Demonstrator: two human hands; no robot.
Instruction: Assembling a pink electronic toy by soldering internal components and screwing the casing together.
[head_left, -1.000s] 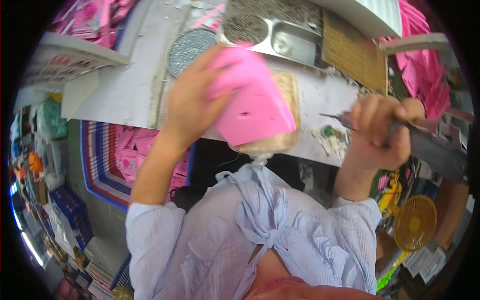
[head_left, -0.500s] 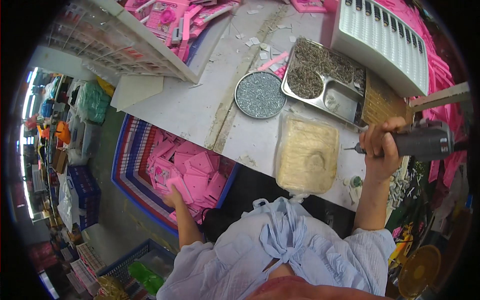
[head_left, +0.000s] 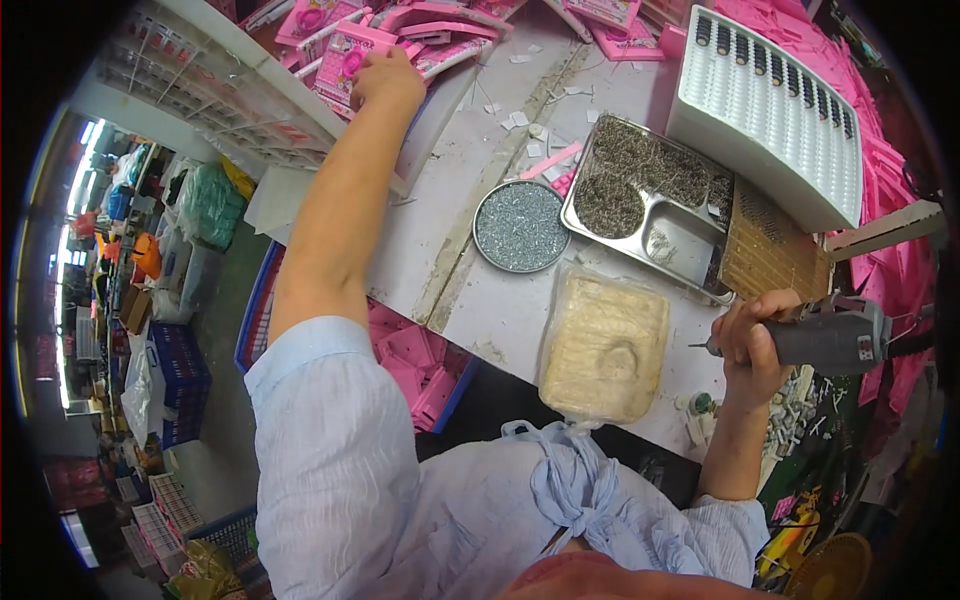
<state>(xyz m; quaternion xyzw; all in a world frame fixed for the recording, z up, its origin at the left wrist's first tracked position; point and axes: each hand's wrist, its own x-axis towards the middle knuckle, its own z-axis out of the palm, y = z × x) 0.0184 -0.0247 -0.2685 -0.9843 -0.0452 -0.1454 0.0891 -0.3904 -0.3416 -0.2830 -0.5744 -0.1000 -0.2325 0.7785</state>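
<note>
At the far left of the bench my left hand [head_left: 390,82] reaches into a pile of pink plastic toy pieces. Its fingers are bent over the edge of one pink toy piece [head_left: 335,72] with a round knob; the fingertips are partly hidden. My right hand [head_left: 750,345] is closed around a dark electric screwdriver [head_left: 825,340], held level with its thin bit pointing left. Below that bit and to its left lies a yellowish plastic-wrapped block [head_left: 605,345] with a round dent in its top.
A round tin [head_left: 520,225] of small silvery parts sits beside a steel compartment tray [head_left: 685,245] of screws. Behind stands a white ribbed rack [head_left: 770,110] holding black cylinders. A white crate [head_left: 215,85] leans at left; a blue-rimmed basket [head_left: 455,400] with pink pieces stands below the bench.
My left hand has moved from the basket of pink pieces up to the pile at the far left. My right hand has lowered slightly with the screwdriver still in it.
</note>
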